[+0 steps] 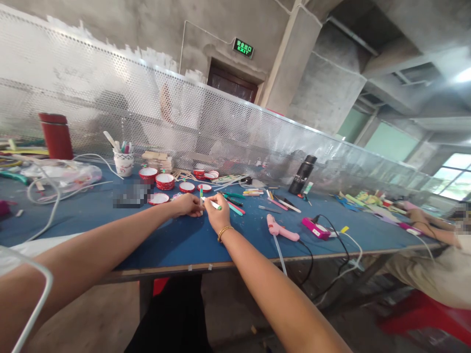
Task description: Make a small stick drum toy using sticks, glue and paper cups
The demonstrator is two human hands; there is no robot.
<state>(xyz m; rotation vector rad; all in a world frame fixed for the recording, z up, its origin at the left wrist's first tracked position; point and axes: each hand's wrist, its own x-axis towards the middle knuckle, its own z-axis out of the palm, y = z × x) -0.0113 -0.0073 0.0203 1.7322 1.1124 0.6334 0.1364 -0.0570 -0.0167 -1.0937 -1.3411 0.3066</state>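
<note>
Left hand pinches a small upright stick — inward of the table's near edge — while the right hand grips a white marker (its tip beside the stick).

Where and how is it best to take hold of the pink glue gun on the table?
Probably by the handle of the glue gun, coming from above on the right: the gun lies flat, its handle sticks out to the right, while the translucent stick comes out on the near side.
</note>
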